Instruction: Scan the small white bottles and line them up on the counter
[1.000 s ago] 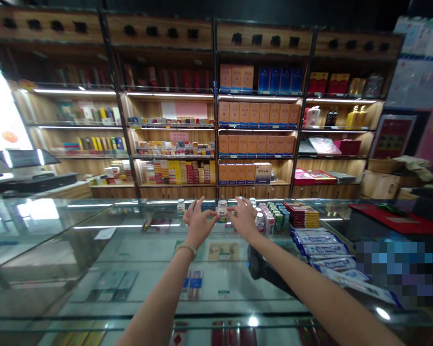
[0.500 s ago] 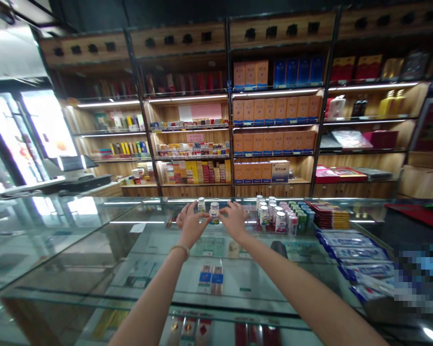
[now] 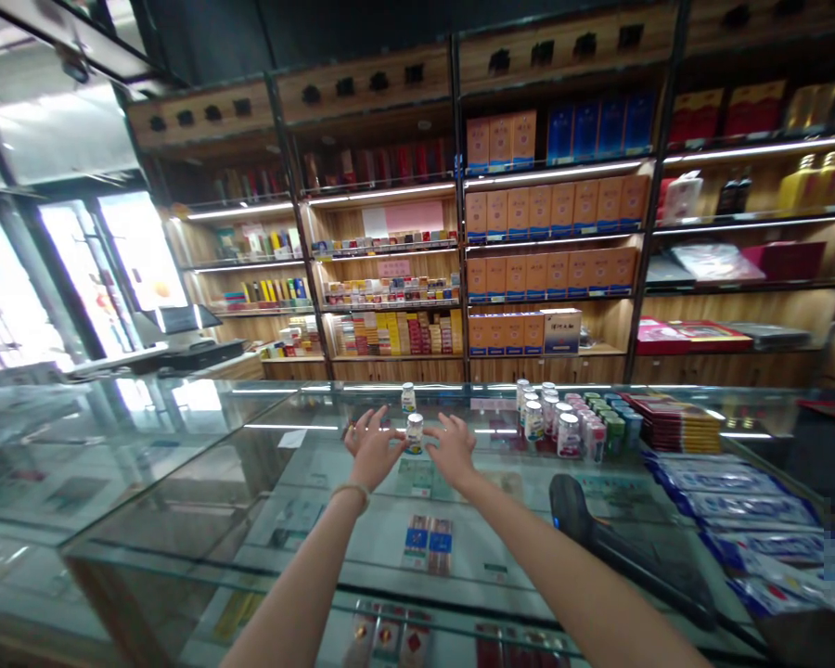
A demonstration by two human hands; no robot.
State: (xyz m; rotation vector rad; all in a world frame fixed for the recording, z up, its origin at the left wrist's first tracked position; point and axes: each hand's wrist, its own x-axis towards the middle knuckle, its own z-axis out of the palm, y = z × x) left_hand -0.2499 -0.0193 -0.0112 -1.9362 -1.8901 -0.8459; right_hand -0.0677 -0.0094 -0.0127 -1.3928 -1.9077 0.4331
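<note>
A small white bottle (image 3: 415,433) with a white cap and a colourful label stands upright on the glass counter. My left hand (image 3: 376,450) is at its left side, thumb and fingertip against it and the other fingers raised. My right hand (image 3: 454,447) meets the bottle from the right with its fingertips, so it sits between both hands. Just behind stands a similar white bottle (image 3: 408,398), apart from my hands.
White-capped bottles (image 3: 534,420) and pink, green and blue containers (image 3: 594,434) stand in rows on the right. Beyond them are stacked red-and-gold packets (image 3: 674,422) and blue-white packages (image 3: 751,506). A black handheld scanner (image 3: 619,543) lies near my right forearm.
The bottle between my hands has come nearer to me, away from the one behind it. My view has shifted left, and the black scanner now shows more fully.
</note>
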